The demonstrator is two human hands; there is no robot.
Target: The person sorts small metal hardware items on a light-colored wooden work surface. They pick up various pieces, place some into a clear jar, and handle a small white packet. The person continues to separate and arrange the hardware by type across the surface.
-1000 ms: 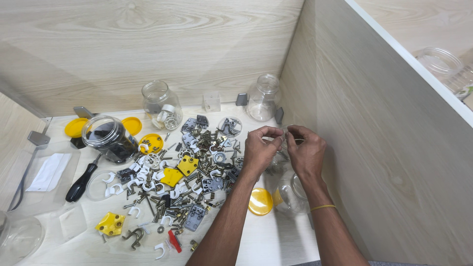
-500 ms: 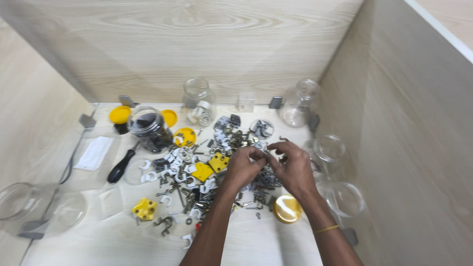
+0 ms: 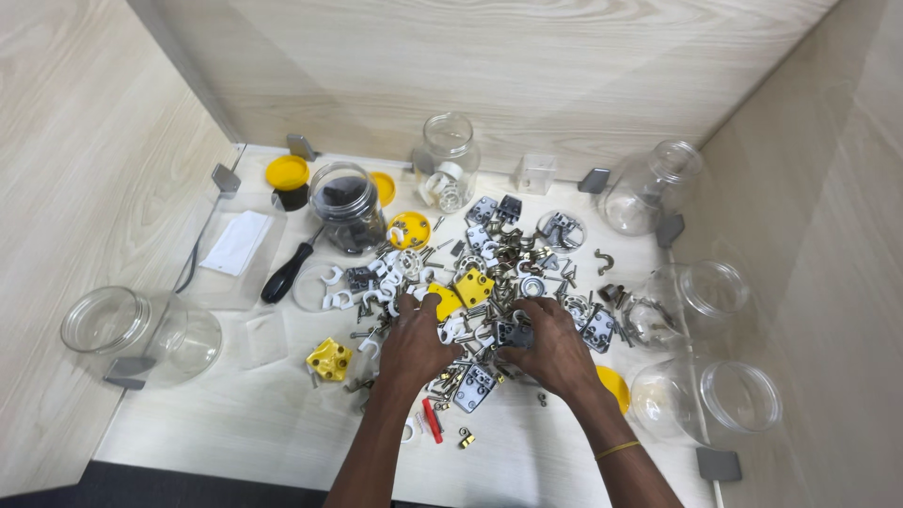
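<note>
Both hands down in the parts pile, picking at small hardware.

Left hand (image 3: 414, 346) lies palm-down, fingers spread loosely over white clips (image 3: 450, 329) just ahead of its fingertips; can't tell if it has hold of anything. Right hand (image 3: 557, 350) is curled, thumb and fingertips pinched on a small grey plate (image 3: 515, 333) at its thumb side. The pile (image 3: 489, 282) spreads forward of both hands; a yellow block (image 3: 473, 287) sits just past the left fingertips, a lid (image 3: 613, 386) is by the right wrist, and empty jars (image 3: 715, 400) stand out to the right. Judgement: parts are light, stiff and small, metal ones likely slick and tangled with screws. Pinch by the edges and lift straight out so the neighbours don't drag along.
</note>
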